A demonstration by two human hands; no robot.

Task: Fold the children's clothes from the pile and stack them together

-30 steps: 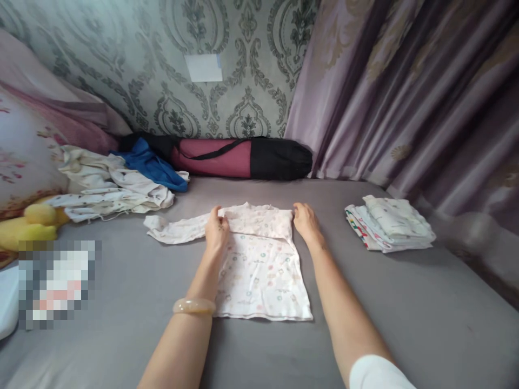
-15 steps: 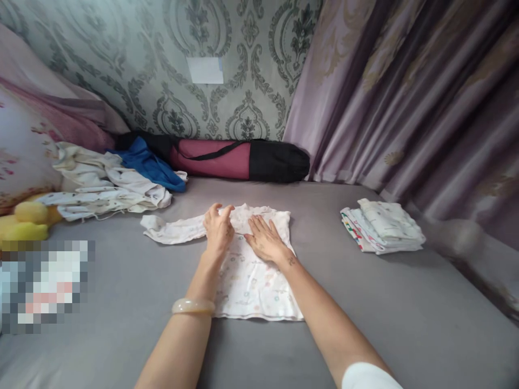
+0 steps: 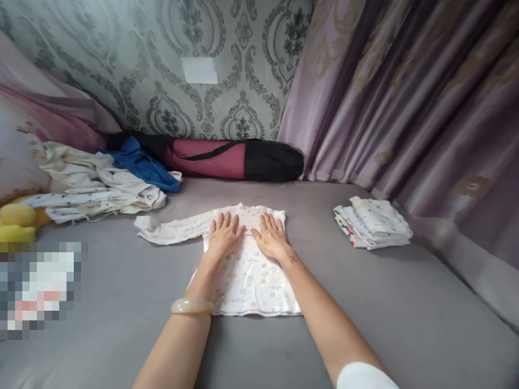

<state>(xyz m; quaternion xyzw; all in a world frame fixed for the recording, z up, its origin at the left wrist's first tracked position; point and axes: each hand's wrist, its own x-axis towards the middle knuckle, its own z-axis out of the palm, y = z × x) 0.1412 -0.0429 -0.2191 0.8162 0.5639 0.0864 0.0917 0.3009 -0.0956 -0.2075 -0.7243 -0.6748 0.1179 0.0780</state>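
A small white printed long-sleeved shirt (image 3: 253, 281) lies spread on the grey bed sheet (image 3: 121, 286). Its left sleeve stretches out to the left; no sleeve shows on the right side. Flat on the upper left of the shirt rests my left hand (image 3: 225, 235), fingers spread, a pale bangle (image 3: 192, 307) on that forearm. My right hand (image 3: 271, 237) presses flat on the upper right, fingers also extended. Neither hand grips anything.
A stack of folded clothes (image 3: 373, 222) sits to the right. Rumpled clothes (image 3: 101, 186), a blue garment (image 3: 141, 165) among them, lie at the back left by a yellow plush item (image 3: 17, 221). A maroon and black roll bag (image 3: 211, 159) lies along the wall.
My left hand has gone from raised, curled fingers to lying flat on the shirt. My right hand stays flat on it. The view has shifted slightly to the right.
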